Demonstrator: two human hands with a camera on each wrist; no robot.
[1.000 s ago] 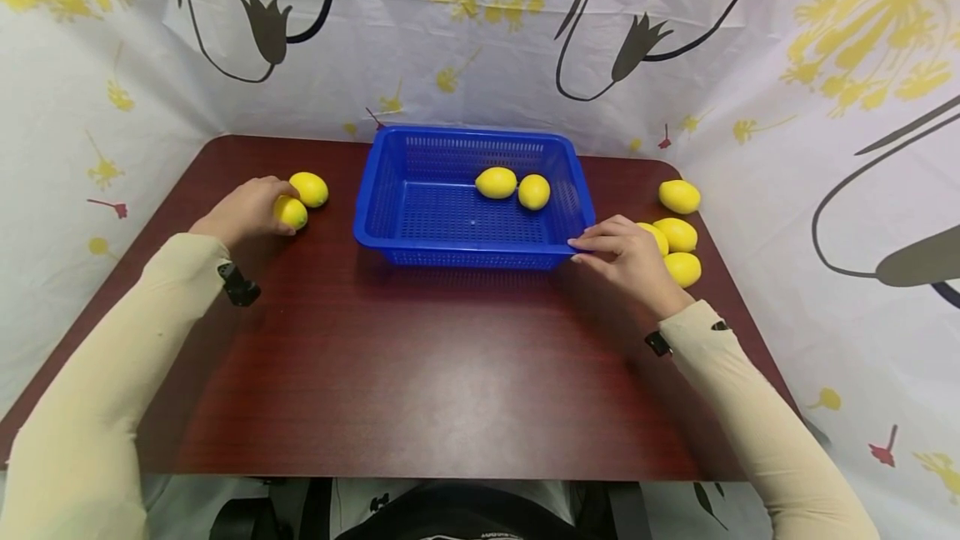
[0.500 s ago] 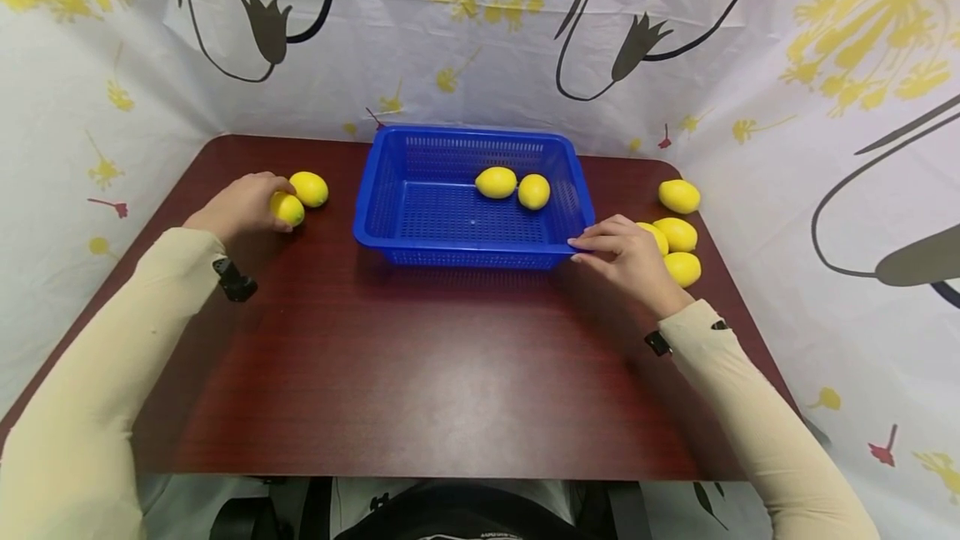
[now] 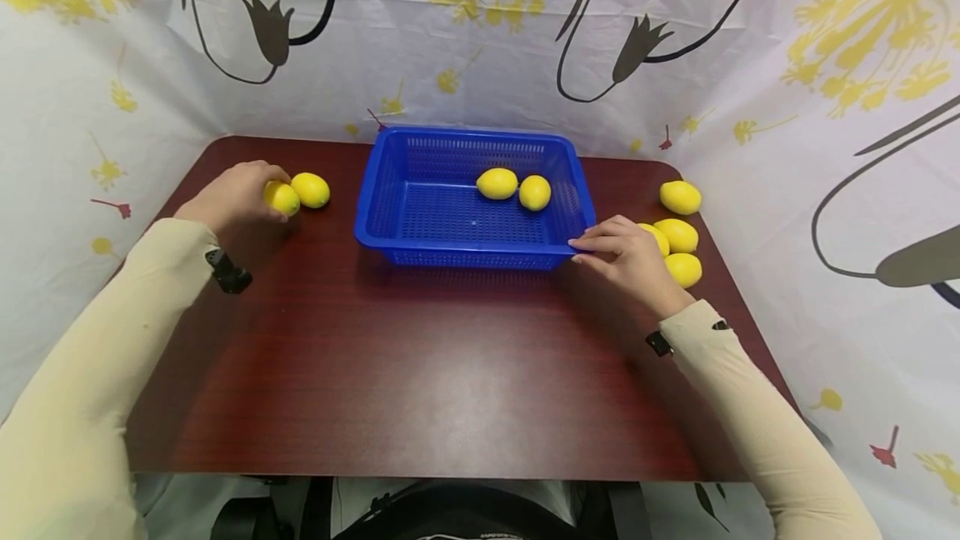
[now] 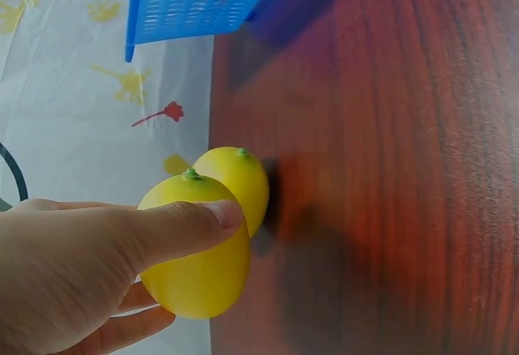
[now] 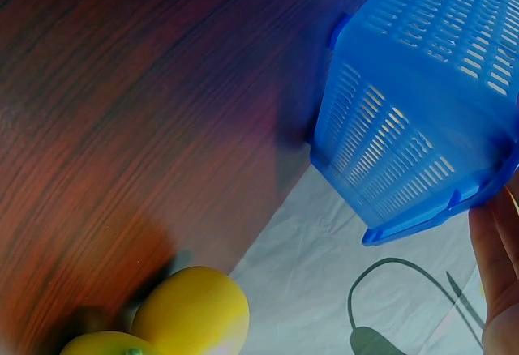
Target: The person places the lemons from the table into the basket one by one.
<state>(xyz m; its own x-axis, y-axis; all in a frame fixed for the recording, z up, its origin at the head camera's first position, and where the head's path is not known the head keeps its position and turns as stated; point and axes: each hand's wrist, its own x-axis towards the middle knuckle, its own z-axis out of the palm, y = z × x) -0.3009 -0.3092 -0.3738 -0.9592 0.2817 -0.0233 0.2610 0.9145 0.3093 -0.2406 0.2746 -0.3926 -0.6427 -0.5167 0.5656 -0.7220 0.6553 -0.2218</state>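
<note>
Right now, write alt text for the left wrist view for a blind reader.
A left hand holds a yellow lemon, thumb across its front, with a second lemon partly hidden behind. A blue basket shows at the top, and a reddish-brown table fills the right side.

Yellow is flashed by the lemons [image 3: 497, 183], blue by the basket [image 3: 465, 248], red-brown grain by the table [image 3: 450, 373], grey-and-yellow flowers by the white cloth [image 3: 517, 52]!

The glossy red-brown wood-grain table [image 3: 472, 373] supports a rectangular blue perforated plastic basket [image 3: 472, 257] at rear center. One oval yellow lemon with a green tip [image 3: 311, 190] rests left of the basket. Four oval yellow lemons [image 3: 678, 236] rest near the right edge.
</note>
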